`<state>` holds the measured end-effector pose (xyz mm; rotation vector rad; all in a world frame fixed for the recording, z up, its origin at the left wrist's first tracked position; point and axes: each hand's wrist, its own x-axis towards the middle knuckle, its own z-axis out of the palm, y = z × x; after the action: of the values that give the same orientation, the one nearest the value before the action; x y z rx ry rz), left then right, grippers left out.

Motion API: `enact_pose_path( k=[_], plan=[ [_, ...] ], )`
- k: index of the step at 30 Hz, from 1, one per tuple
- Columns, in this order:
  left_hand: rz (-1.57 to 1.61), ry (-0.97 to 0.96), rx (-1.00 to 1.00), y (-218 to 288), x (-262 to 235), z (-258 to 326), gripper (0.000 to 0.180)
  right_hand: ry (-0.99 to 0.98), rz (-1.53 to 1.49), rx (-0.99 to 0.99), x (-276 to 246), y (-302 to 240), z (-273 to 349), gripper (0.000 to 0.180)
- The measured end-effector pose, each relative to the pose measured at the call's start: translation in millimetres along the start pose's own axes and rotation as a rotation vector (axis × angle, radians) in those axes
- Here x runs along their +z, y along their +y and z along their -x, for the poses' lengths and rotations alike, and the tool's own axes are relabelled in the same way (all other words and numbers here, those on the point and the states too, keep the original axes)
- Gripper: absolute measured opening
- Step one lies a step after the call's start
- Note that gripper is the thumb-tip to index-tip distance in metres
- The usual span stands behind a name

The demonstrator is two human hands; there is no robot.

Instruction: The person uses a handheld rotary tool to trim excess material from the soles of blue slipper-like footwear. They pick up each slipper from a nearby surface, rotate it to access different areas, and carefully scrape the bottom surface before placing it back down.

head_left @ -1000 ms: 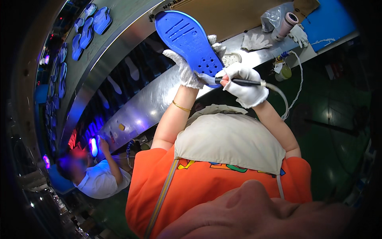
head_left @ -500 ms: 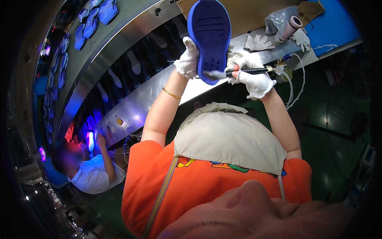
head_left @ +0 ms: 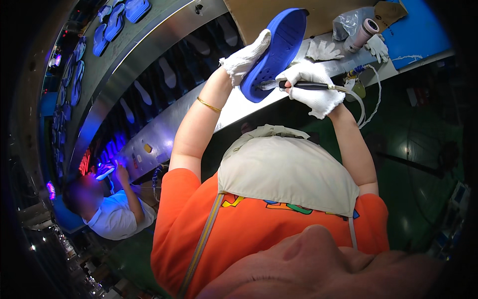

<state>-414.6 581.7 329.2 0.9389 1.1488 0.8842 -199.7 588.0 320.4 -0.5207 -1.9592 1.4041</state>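
My left hand [head_left: 247, 56], in a white knit glove, grips a blue shoe sole [head_left: 285, 40] by its left edge. The sole is tilted, its far end leaning to the right. My right hand [head_left: 314, 92], gloved in white with a bare fingertip showing, is closed round the black handle of a brush [head_left: 311, 85]. Its pale bristles touch the near end of the sole. A clear hose [head_left: 356, 97] runs from the back of the handle to the right. Beneath both hands lies a bright metal worktop [head_left: 239, 107].
A curved conveyor [head_left: 144, 37] carries several blue sandals [head_left: 114, 24] on the left; pale soles [head_left: 168, 72] lie under it. Spare gloves [head_left: 323, 51], a pink bottle [head_left: 366, 34] and a plastic bag [head_left: 348, 25] occupy the right. Another person [head_left: 117, 214] works at far left.
The sole has turned, its far end swinging right and its face tilting. My left hand has shifted further up along its edge. The brush stays at the near end.
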Motion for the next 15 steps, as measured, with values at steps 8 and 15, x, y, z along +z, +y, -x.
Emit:
enact_pose_path(
  k=[8,15],
  plan=[
    [0.044,-0.034,-0.055,-1.9,-3.7,-3.5,0.081,-0.136,0.004,-0.084,-6.5,-11.6,-7.3,0.007],
    [0.119,-0.025,0.025,1.6,-4.5,2.5,0.076,-0.215,0.215,-0.11,-13.6,-9.2,-2.4,0.01]
  ],
)
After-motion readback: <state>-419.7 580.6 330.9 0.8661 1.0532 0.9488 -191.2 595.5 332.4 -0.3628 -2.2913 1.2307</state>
